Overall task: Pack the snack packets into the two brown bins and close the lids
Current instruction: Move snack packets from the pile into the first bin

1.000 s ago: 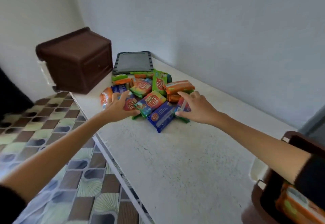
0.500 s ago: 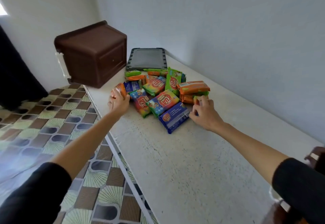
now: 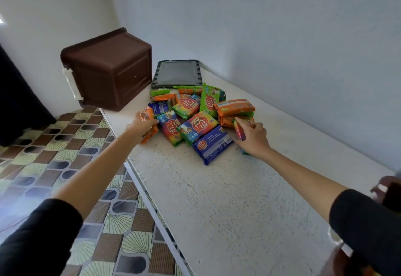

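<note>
A heap of colourful snack packets [image 3: 196, 114] lies on the white table [image 3: 227, 206] near the far end. My left hand [image 3: 142, 127] grips an orange packet [image 3: 147, 115] at the heap's left edge. My right hand [image 3: 252, 138] holds a rainbow-coloured packet [image 3: 238, 131] at the heap's right side, lifted on its edge. A blue packet [image 3: 212, 144] lies flat between my hands. One brown bin [image 3: 108, 69] stands at the table's far left corner, tipped on its side with a white latch showing. Only the rim of the second brown bin [image 3: 384, 189] shows at the right edge.
A dark grey lid [image 3: 176, 73] lies flat behind the heap against the wall. The table's left edge drops to a patterned tiled floor [image 3: 43, 167]. A dark curtain [image 3: 13, 102] hangs at the far left. Walls close in behind and to the right.
Both hands reached into the heap and then closed on packets: the left took hold of the orange one, the right tipped up the rainbow one. The view swung left, away from the near bin.
</note>
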`<state>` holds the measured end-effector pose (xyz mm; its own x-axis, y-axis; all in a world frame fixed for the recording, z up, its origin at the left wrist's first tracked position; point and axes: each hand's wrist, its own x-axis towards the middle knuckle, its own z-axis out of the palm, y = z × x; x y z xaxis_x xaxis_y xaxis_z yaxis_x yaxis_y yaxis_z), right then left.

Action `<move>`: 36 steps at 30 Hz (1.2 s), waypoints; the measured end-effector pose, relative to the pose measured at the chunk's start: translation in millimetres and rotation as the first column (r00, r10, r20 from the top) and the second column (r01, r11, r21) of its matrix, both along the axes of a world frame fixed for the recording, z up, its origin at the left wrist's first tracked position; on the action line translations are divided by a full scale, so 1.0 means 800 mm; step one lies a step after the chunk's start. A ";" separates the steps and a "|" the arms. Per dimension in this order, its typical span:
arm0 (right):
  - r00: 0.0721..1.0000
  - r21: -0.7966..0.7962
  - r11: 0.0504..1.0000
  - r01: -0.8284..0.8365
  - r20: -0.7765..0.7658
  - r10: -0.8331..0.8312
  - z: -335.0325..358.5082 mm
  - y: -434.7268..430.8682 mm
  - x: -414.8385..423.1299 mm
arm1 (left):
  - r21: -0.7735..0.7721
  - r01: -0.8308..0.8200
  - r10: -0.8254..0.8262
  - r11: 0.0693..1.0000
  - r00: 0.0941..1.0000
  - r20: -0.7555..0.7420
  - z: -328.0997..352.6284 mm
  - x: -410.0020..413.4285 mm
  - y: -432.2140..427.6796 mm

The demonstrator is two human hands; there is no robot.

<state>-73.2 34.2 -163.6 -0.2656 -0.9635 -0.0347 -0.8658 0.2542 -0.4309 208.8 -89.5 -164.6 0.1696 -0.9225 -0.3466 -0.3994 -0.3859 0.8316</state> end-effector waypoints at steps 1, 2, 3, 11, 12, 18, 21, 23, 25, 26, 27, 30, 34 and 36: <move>1.000 0.001 1.000 0.008 0.014 -0.008 0.002 0.000 -0.001 | -0.003 0.006 -0.006 1.000 1.000 0.003 0.000 0.002 -0.002; 1.000 0.009 1.000 0.011 0.017 -0.011 0.004 0.000 -0.001 | -0.004 0.015 -0.015 1.000 1.000 0.004 0.002 0.004 -0.001; 1.000 0.024 1.000 0.008 0.009 -0.008 0.006 0.001 -0.001 | 0.001 0.029 -0.029 1.000 1.000 0.008 0.006 0.007 0.002; 0.995 -0.030 0.997 0.076 0.071 -0.073 0.051 0.010 -0.016 | -0.246 0.247 -0.233 0.937 0.969 0.085 0.057 -0.039 0.040; 0.992 -0.057 0.994 0.092 0.093 -0.086 0.063 0.017 -0.022 | -0.285 0.308 -0.288 0.908 0.951 0.110 0.068 -0.055 0.045; 0.988 -0.149 0.980 0.135 0.101 -0.121 0.139 0.113 -0.085 | -0.389 0.723 -0.645 0.572 0.689 0.332 0.138 -0.175 0.106; 0.984 -0.189 0.966 0.175 0.056 -0.168 0.166 0.187 -0.119 | -0.393 0.865 -0.730 0.311 0.482 0.484 0.164 -0.232 0.157; 0.978 -0.196 0.959 0.203 -0.006 -0.209 0.178 0.244 -0.133 | -0.362 0.922 -0.761 0.138 0.332 0.557 0.178 -0.262 0.194; 0.967 -0.168 0.958 0.232 -0.062 -0.246 0.186 0.302 -0.137 | -0.305 0.952 -0.793 -0.036 0.159 0.589 0.189 -0.287 0.231; 0.963 -0.146 0.958 0.245 -0.079 -0.259 0.189 0.331 -0.136 | -0.275 0.953 -0.795 -0.128 0.067 0.603 0.194 -0.297 0.250; 0.960 -0.116 0.960 0.257 -0.082 -0.267 0.191 0.358 -0.136 | -0.241 0.947 -0.787 -0.211 -0.018 0.617 0.198 -0.308 0.269; 0.959 -0.011 0.960 0.279 -0.050 -0.279 0.184 0.428 -0.130 | -0.136 0.888 -0.725 -0.439 -0.261 0.637 0.196 -0.337 0.318; 0.957 0.104 0.952 0.288 -0.046 -0.285 0.160 0.491 -0.122 | -0.006 0.771 -0.626 -0.637 -0.512 0.589 0.177 -0.359 0.370; 0.963 0.154 0.952 0.266 -0.003 -0.268 0.145 0.513 -0.115 | 0.080 0.711 -0.533 -0.698 -0.591 0.606 0.165 -0.365 0.387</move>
<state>-165.6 444.2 -47.4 -0.5105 -0.8404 -0.1818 -0.7500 0.5387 -0.3838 -82.9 219.8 -32.3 -0.8885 0.3881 -0.2450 0.2780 0.8798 0.3855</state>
